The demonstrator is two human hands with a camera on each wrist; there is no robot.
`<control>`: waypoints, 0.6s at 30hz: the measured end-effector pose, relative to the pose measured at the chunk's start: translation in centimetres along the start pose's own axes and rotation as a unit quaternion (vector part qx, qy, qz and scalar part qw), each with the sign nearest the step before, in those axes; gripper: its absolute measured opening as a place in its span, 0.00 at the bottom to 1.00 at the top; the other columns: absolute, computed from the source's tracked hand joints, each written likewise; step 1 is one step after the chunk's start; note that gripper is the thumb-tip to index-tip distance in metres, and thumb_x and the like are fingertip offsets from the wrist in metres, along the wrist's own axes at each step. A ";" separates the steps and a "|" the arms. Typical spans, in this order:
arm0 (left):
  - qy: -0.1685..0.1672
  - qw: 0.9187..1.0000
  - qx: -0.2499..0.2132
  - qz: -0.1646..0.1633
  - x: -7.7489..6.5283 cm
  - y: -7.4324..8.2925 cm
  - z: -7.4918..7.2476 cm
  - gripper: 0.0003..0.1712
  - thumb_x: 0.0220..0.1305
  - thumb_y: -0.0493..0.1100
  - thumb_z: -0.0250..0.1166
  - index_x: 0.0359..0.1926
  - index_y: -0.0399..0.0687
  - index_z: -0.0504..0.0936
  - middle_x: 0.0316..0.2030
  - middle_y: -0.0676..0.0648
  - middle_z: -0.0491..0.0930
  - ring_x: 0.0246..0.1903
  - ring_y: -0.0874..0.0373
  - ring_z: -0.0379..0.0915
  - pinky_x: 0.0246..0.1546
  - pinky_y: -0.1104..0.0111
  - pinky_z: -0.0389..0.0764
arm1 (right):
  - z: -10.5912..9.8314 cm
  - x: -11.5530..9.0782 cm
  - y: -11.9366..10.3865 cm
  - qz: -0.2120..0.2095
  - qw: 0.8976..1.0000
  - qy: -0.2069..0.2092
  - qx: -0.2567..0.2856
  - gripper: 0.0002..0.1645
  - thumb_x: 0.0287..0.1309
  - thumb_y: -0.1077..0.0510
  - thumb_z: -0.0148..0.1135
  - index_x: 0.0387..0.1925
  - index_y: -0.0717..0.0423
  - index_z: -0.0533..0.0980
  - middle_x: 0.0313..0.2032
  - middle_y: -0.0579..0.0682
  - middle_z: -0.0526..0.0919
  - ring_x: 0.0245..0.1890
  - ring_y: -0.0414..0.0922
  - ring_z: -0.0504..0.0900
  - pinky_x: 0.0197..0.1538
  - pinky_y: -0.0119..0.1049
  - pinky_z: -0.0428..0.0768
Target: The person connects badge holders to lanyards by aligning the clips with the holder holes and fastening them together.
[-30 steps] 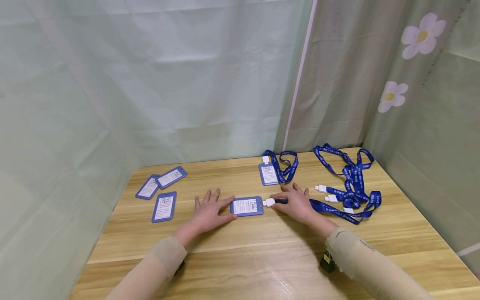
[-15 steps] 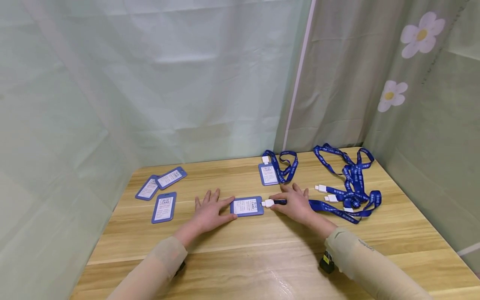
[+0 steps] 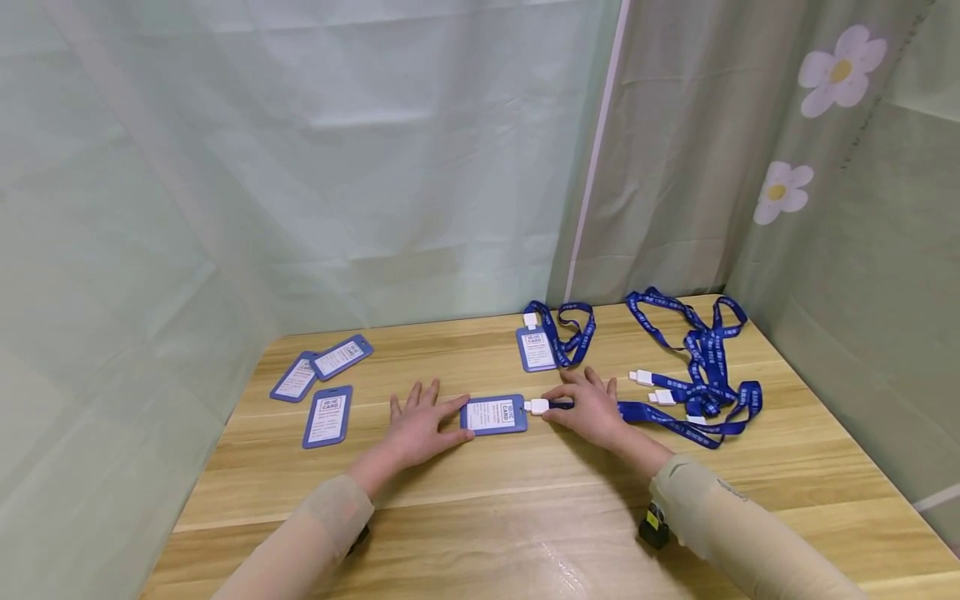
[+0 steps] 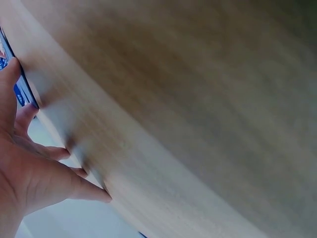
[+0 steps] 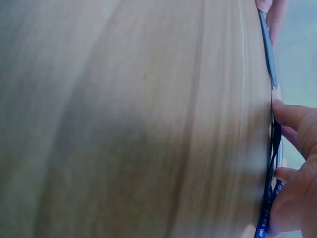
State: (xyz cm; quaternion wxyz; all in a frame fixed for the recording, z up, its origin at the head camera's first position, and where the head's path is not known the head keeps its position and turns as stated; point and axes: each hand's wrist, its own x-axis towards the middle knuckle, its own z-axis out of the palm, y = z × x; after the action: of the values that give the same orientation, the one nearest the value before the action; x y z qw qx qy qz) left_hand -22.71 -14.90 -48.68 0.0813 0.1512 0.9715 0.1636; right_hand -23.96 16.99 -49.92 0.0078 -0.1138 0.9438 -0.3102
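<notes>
In the head view a blue card holder (image 3: 493, 414) lies flat on the table, its slotted end toward the right. My left hand (image 3: 422, 425) holds its left end between thumb and index finger, the other fingers spread on the wood. With thumb and index finger my right hand (image 3: 592, 410) pinches the white clip (image 3: 538, 407) of a blue lanyard (image 3: 651, 414). The clip's narrow tip sits right at the holder's slotted end. In the right wrist view the lanyard strap (image 5: 267, 206) runs beneath the hand; the left wrist view shows the holder's edge (image 4: 26, 84) at the thumb.
Several blue lanyards (image 3: 708, 354) with white clips lie tangled at the right. Behind my right hand is a card holder (image 3: 537, 348) with a lanyard attached. Three loose card holders (image 3: 327, 416) lie at the left. Curtains (image 3: 420, 167) enclose the wooden table (image 3: 480, 517).
</notes>
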 end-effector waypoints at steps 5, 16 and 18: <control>0.000 1.000 -0.004 -0.003 0.0 0.1 0.1 0.41 0.65 0.73 0.62 0.75 0.69 0.69 0.79 0.34 0.46 0.77 0.30 0.33 0.68 0.27 0.30 | 0.0 -0.1 -0.1 -0.004 1.000 0.000 0.006 0.17 0.56 0.44 0.76 0.48 0.41 0.89 0.74 0.58 0.65 0.77 0.71 0.45 0.68 0.77 0.28; 0.005 1.000 0.001 0.000 0.1 0.1 0.2 0.41 0.64 0.73 0.62 0.74 0.69 0.71 0.78 0.32 0.48 0.76 0.27 0.35 0.66 0.25 0.32 | 0.1 -0.2 0.2 -0.018 1.000 0.000 0.001 0.18 0.57 0.44 0.76 0.49 0.40 0.89 0.74 0.60 0.65 0.77 0.71 0.43 0.67 0.77 0.28; 0.005 1.000 0.000 -0.001 0.2 0.2 0.2 0.41 0.63 0.73 0.62 0.74 0.69 0.71 0.78 0.31 0.48 0.76 0.27 0.35 0.66 0.25 0.32 | 0.1 -0.2 0.2 -0.016 1.000 0.000 0.002 0.18 0.57 0.44 0.75 0.50 0.40 0.89 0.74 0.59 0.65 0.77 0.71 0.43 0.68 0.77 0.27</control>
State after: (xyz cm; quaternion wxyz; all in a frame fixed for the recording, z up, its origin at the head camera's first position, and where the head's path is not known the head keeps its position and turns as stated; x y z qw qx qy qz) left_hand -22.76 -14.65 -48.86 0.0771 0.1496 0.9719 0.1647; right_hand -23.82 17.14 -50.08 0.0034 -0.1295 0.9411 -0.3122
